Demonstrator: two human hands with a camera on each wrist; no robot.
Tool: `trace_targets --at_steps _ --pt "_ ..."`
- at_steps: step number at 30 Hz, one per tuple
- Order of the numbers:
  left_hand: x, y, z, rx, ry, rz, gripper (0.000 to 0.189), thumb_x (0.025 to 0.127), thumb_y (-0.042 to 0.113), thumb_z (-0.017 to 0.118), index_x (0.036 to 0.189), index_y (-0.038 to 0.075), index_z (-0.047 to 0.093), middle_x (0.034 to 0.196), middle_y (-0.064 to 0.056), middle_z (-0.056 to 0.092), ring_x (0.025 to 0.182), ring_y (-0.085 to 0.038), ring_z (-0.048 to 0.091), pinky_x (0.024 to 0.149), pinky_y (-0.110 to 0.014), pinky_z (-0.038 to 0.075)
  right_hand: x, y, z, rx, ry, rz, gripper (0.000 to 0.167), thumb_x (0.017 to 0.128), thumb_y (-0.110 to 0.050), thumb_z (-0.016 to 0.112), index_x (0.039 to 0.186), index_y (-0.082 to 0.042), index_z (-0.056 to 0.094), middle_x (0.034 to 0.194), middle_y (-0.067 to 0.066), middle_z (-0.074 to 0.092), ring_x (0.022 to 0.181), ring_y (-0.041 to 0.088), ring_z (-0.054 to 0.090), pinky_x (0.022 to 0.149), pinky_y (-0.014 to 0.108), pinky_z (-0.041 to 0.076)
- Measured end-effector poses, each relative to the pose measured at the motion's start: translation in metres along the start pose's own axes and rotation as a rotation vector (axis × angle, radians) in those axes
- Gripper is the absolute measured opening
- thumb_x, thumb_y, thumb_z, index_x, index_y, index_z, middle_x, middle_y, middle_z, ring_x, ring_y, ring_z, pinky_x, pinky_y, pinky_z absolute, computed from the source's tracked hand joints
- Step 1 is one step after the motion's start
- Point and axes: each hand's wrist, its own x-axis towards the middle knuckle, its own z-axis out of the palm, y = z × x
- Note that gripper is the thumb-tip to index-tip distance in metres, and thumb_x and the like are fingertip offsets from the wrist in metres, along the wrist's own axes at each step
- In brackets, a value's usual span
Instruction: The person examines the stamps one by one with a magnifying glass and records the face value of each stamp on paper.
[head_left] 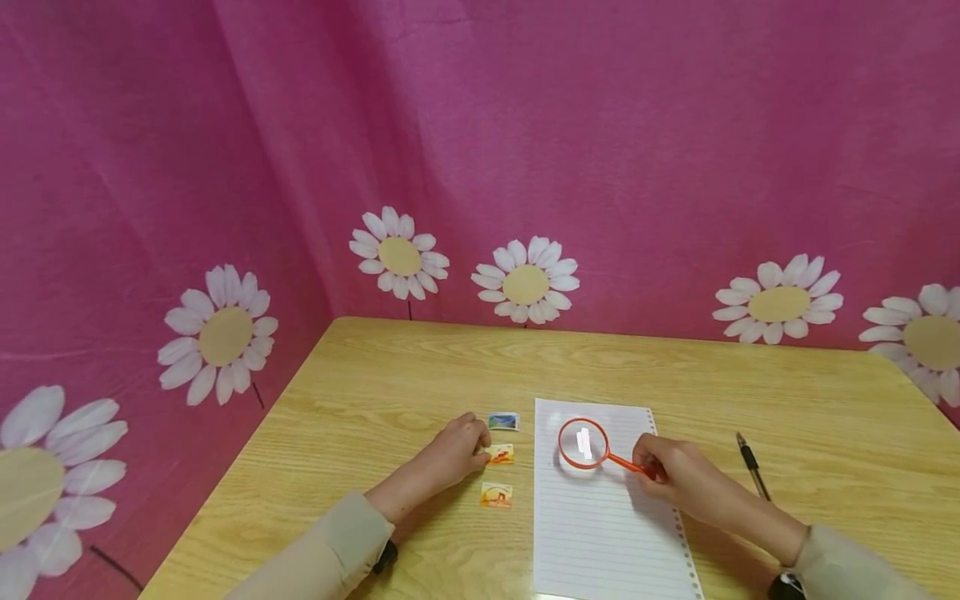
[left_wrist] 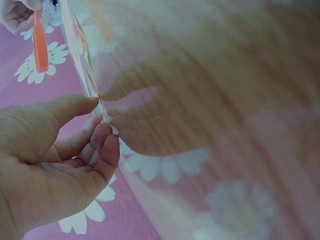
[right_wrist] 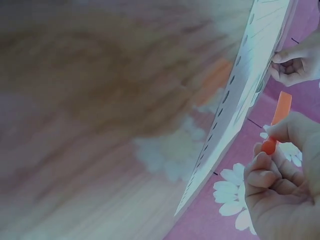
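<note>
Three small stamps lie in a column on the table: a blue-green one (head_left: 504,422), a yellow one with a red picture (head_left: 502,454) and an orange-and-white one (head_left: 497,496). My left hand (head_left: 454,454) pinches the left edge of the middle stamp; in the left wrist view, thumb and fingertips meet low at the tabletop. In my right hand (head_left: 686,475) is a magnifying glass, gripped by its orange handle (right_wrist: 282,107). Its round lens (head_left: 583,443) is held over the upper part of a lined paper sheet (head_left: 592,533), with a bright reflection in the glass.
A black pen (head_left: 752,467) lies right of the sheet, partly hidden by the right forearm. The wooden table (head_left: 360,400) is glossy. Behind and to the left hangs a pink curtain (head_left: 637,150) printed with white daisies.
</note>
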Motion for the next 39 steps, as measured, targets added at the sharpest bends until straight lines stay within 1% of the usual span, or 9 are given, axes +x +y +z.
trace_targets --at_steps 3,6,12,19,24,30,39 --pt "0.000 0.000 -0.001 -0.007 0.000 0.003 0.011 0.087 0.006 0.071 0.091 -0.001 0.063 0.085 -0.005 0.052 0.073 -0.011 0.043 0.067 -0.022 0.043 0.003 -0.002 0.002 -0.015 0.015 -0.028 0.028 0.073 0.006 0.073 0.081 -0.014 0.055 0.066 -0.013 0.047 0.062 -0.008 0.036 0.049 0.014 0.035" --pt "0.000 0.001 -0.001 -0.010 -0.008 -0.006 0.011 0.087 0.006 0.071 0.092 0.000 0.063 0.085 -0.005 0.052 0.074 -0.011 0.043 0.067 -0.022 0.043 0.007 -0.004 0.005 -0.017 0.012 -0.046 0.028 0.073 0.006 0.073 0.081 -0.014 0.054 0.066 -0.012 0.048 0.062 -0.008 0.037 0.049 0.014 0.036" --pt "0.000 0.003 -0.002 -0.007 -0.023 -0.037 0.012 0.088 0.007 0.071 0.094 0.000 0.064 0.085 -0.004 0.052 0.074 -0.011 0.043 0.066 -0.021 0.042 0.012 -0.006 0.011 0.010 0.007 -0.083 0.030 0.070 0.009 0.072 0.081 -0.012 0.054 0.067 -0.010 0.050 0.063 -0.008 0.038 0.050 0.013 0.037" --pt "0.001 0.003 -0.001 0.009 -0.028 -0.052 0.012 0.088 0.009 0.071 0.094 0.001 0.064 0.085 -0.003 0.052 0.074 -0.010 0.043 0.066 -0.021 0.042 0.019 -0.009 0.016 0.024 0.018 -0.124 0.031 0.070 0.010 0.072 0.082 -0.012 0.054 0.068 -0.009 0.051 0.064 -0.007 0.040 0.050 0.012 0.036" --pt "0.002 0.002 -0.001 0.018 -0.026 -0.046 0.012 0.088 0.009 0.071 0.093 0.002 0.064 0.085 -0.003 0.052 0.073 -0.009 0.043 0.066 -0.021 0.042 0.023 -0.011 0.019 0.032 -0.003 -0.123 0.031 0.071 0.010 0.072 0.082 -0.012 0.054 0.068 -0.009 0.052 0.064 -0.006 0.041 0.051 0.012 0.037" --pt "0.001 -0.001 -0.001 0.020 -0.006 -0.008 0.011 0.087 0.008 0.071 0.091 0.001 0.063 0.085 -0.004 0.052 0.073 -0.010 0.043 0.066 -0.022 0.043 0.027 -0.014 0.022 0.036 -0.008 -0.134 0.031 0.071 0.010 0.072 0.082 -0.012 0.054 0.068 -0.009 0.052 0.064 -0.007 0.041 0.051 0.012 0.038" --pt "0.000 -0.001 -0.001 0.010 -0.009 -0.012 0.011 0.087 0.007 0.071 0.091 0.001 0.063 0.084 -0.004 0.051 0.073 -0.010 0.043 0.067 -0.022 0.043 0.034 -0.018 0.026 0.048 -0.036 -0.172 0.030 0.073 0.010 0.071 0.084 -0.011 0.053 0.072 -0.009 0.052 0.066 -0.006 0.042 0.053 0.012 0.039"
